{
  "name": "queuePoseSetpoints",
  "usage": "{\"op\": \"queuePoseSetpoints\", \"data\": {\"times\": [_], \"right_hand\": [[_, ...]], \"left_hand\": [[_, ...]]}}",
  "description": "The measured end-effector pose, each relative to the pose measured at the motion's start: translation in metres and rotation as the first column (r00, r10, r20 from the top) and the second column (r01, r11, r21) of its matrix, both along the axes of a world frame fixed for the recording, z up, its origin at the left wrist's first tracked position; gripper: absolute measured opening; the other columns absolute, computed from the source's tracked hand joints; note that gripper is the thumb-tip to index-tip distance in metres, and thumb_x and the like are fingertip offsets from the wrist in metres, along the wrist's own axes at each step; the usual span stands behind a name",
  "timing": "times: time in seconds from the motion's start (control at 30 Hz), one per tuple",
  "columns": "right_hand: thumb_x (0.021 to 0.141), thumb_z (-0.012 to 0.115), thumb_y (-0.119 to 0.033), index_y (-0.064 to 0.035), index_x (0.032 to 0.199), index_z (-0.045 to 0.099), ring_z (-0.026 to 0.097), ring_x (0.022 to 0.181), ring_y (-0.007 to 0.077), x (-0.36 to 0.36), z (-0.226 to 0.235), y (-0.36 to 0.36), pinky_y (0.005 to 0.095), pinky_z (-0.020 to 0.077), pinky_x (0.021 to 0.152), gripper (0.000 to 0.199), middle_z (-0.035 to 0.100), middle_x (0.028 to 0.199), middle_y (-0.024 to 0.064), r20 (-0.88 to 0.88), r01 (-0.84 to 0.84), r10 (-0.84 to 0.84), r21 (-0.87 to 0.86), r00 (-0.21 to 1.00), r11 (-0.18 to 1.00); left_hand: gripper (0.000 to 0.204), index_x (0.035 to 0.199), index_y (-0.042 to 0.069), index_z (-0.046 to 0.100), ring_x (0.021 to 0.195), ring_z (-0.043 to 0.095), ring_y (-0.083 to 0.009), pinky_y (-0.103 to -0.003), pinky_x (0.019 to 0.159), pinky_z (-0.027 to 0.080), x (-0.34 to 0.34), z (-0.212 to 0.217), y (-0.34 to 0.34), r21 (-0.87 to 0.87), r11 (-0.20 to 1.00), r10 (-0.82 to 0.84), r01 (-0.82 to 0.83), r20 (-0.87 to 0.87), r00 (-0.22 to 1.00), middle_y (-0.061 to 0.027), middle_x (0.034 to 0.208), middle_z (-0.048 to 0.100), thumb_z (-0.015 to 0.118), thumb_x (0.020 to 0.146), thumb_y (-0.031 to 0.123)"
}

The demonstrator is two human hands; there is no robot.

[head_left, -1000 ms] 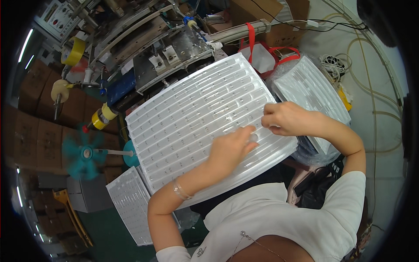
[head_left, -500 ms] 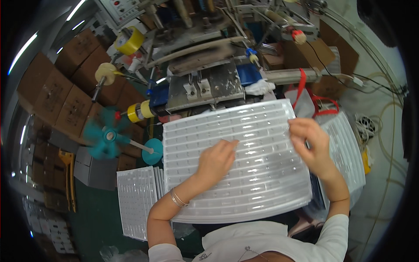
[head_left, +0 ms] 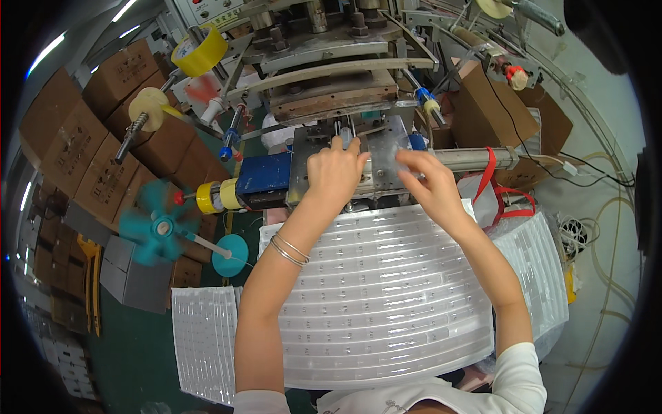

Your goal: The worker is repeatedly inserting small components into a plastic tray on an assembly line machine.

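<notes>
At the press, which fills the upper middle of the view, both hands work on its metal plate, with a big ribbed clear sheet lying on the surface just below, between the forearms. Cartons are stacked to the left, more clear sheets hang at lower left and lie piled at right, and a teal fan stands beside the blue block.

The left hand lies on the plate, fingers curled down over its top edge; whether they pinch anything I cannot tell. The right hand has thumb and forefinger pressed together on a small clear strip held over the plate, though the strip blurs into the shiny metal behind it.

The step in hand looks like seating that strip in the fixture. The next move would call for squaring it against the plate's guides, then getting both hands out from under the press head.
</notes>
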State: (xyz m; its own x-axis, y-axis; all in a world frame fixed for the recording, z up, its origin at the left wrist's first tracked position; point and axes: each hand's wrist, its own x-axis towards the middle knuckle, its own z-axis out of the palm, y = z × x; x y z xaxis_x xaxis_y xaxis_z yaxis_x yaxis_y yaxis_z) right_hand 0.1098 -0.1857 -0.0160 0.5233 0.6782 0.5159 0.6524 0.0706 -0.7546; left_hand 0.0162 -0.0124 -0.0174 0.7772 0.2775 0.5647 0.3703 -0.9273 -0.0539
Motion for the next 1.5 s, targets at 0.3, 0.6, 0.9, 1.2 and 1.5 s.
{"op": "queuePoseSetpoints", "data": {"times": [0.3,0.6,0.9,1.2,1.5], "right_hand": [[0.079,0.066,-0.011,-0.0085,0.096,0.065,0.063,0.074,0.0307,0.014,-0.011,0.092,0.0403,0.0497,0.066,0.017,0.063,0.083,0.0089,0.658,0.251,-0.238,0.076,0.715,0.965],[0.089,0.057,-0.030,-0.0101,0.119,0.056,0.060,0.096,0.0325,0.004,-0.017,0.048,0.0418,0.0432,0.085,0.036,0.064,0.103,0.0119,0.480,0.267,-0.225,-0.021,0.848,0.963],[0.096,0.051,-0.024,0.0031,0.103,0.064,0.063,0.088,0.0190,0.024,0.004,-0.124,0.0301,0.0470,0.079,0.030,0.067,0.095,0.0113,0.214,0.347,-0.308,-0.181,0.927,0.920],[0.090,0.060,-0.017,0.0011,0.099,0.067,0.065,0.085,0.0208,-0.009,0.016,-0.222,0.0304,0.0493,0.077,0.021,0.069,0.093,0.0106,0.229,0.420,-0.373,-0.217,0.899,0.881],[0.086,0.061,-0.022,-0.0082,0.092,0.068,0.064,0.073,0.0230,-0.012,0.002,-0.258,0.0322,0.0501,0.064,0.016,0.067,0.084,0.0068,0.302,0.447,-0.404,-0.087,0.864,0.890]], "left_hand": [[0.033,0.113,0.010,0.063,0.065,0.061,-0.0230,-0.031,0.056,0.051,-0.107,-0.024,-0.059,-0.256,0.905,-0.336,0.340,0.058,0.940,-0.0077,0.086,0.061,0.066,0.080,0.011],[0.033,0.113,0.006,0.059,0.066,0.063,-0.0217,-0.032,0.056,0.051,-0.142,-0.038,-0.105,-0.351,0.766,-0.521,0.539,0.153,0.840,-0.0063,0.087,0.061,0.063,0.081,0.013],[0.025,0.102,0.006,0.063,0.067,0.064,-0.0235,-0.031,0.058,0.052,-0.111,-0.023,-0.141,-0.524,0.561,-0.662,0.641,0.182,0.728,-0.0070,0.086,0.066,0.070,0.079,0.014],[0.027,0.100,0.008,0.061,0.060,0.061,-0.0208,-0.032,0.050,0.048,-0.068,-0.064,-0.237,-0.478,0.514,-0.818,0.712,-0.022,0.575,-0.0045,0.077,0.060,0.072,0.075,0.012],[0.028,0.097,0.004,0.051,0.066,0.059,-0.0274,-0.039,0.057,0.049,-0.057,-0.058,-0.273,-0.520,0.529,-0.825,0.671,-0.130,0.550,-0.0111,0.078,0.056,0.065,0.073,0.003]]}}
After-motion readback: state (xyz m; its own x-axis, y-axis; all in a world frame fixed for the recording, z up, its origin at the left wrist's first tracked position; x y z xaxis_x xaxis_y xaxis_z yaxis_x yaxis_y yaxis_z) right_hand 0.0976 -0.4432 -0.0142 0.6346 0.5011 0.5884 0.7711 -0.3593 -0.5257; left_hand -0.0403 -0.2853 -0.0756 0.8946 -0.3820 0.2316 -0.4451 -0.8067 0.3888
